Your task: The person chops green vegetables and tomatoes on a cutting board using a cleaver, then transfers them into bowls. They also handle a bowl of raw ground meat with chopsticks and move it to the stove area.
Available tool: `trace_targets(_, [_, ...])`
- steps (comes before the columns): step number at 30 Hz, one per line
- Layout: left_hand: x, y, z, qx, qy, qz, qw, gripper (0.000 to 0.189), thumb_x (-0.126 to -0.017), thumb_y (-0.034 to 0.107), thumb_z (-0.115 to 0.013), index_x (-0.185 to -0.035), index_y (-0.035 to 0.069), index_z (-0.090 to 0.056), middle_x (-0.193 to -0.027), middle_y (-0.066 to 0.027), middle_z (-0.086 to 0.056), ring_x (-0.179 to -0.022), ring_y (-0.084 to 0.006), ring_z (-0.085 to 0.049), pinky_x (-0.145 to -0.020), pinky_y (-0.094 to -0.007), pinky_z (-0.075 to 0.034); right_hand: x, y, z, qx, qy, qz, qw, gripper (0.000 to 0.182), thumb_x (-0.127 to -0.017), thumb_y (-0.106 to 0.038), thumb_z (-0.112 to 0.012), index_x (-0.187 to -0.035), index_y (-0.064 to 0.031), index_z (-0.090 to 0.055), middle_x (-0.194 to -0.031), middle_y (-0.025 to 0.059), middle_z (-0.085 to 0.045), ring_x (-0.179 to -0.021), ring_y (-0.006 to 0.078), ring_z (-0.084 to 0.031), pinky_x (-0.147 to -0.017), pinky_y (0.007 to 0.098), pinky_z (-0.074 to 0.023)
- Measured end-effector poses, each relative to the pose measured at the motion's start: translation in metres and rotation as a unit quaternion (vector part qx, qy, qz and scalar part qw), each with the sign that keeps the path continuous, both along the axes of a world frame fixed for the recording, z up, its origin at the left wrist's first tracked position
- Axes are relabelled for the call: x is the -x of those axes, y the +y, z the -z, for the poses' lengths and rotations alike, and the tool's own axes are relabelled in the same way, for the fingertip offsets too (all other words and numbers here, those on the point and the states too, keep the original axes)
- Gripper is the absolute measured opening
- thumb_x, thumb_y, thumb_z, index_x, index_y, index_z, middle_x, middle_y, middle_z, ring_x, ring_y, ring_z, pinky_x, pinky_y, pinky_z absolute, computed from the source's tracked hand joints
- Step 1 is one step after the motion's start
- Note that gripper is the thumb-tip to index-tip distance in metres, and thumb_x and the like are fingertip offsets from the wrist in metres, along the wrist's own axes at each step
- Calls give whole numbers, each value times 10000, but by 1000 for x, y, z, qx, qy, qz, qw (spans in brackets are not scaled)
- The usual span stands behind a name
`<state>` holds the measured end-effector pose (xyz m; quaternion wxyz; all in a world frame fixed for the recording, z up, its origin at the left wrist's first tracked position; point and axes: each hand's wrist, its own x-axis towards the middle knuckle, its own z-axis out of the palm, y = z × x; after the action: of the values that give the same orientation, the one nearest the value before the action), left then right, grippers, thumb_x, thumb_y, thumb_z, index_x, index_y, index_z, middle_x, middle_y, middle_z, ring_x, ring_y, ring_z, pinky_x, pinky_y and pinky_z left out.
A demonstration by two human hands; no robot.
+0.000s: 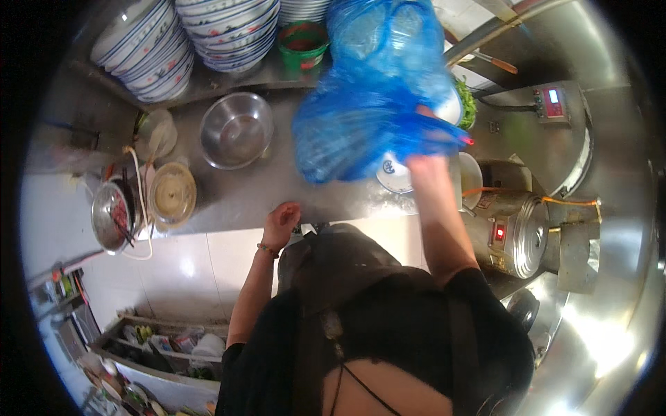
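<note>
My right hand (427,160) is at a large blue plastic bag (359,125), gripping its gathered plastic. Blue film covers most of its fingers. Clear, bulky contents show through the bag's upper part. Beneath the bag and my right wrist, a white bowl or plate with a blue rim (394,176) is partly hidden. My left hand (281,221) hangs by the front edge of the steel counter (250,195), fingers curled, with no object visible in it. A beaded bracelet circles the left wrist.
Stacked patterned bowls (229,36) and a green bucket (303,49) line the back shelf. A steel basin (237,130) and a tan-filled container (172,193) stand left. Right are leafy greens (466,106) and a lidded steel pot (525,234) with a lit display.
</note>
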<state>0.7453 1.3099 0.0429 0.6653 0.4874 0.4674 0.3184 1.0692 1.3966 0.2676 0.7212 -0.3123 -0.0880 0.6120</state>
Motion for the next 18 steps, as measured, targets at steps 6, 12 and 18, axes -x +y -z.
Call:
trace_targets(6, [-15, 11, 22, 47, 3, 125, 991, 203, -931, 195, -625, -1050, 30, -636, -933, -48, -685, -843, -122, -650, -747, -294, -524, -89, -128, -127, -10, -254, 253, 934, 305, -914, -210, -519, -1129, -12, -608, -1056, 189, -650, -942, 295, -631, -803, 414, -542])
trace_targets(12, [-153, 47, 15, 85, -1, 274, 958, 496, -938, 389, -618, -1245, 3, -561, -1156, -125, -621, -947, -212, -637, -859, -345, -515, -158, -185, -143, -75, -327, 175, 926, 338, -878, -144, -538, -1172, 12, -595, -1065, 182, -645, -940, 305, -623, -843, 410, -517])
trace_targets(18, [-278, 67, -1, 307, 47, 96, 946, 461, -908, 153, -605, -1288, -53, -445, -1239, -216, -557, -1048, -355, -632, -802, -417, -609, -180, -152, -66, 60, -458, 363, 810, 352, -818, 57, -471, -1145, 17, -597, -1017, 97, -646, -856, 203, -619, -766, 330, -514])
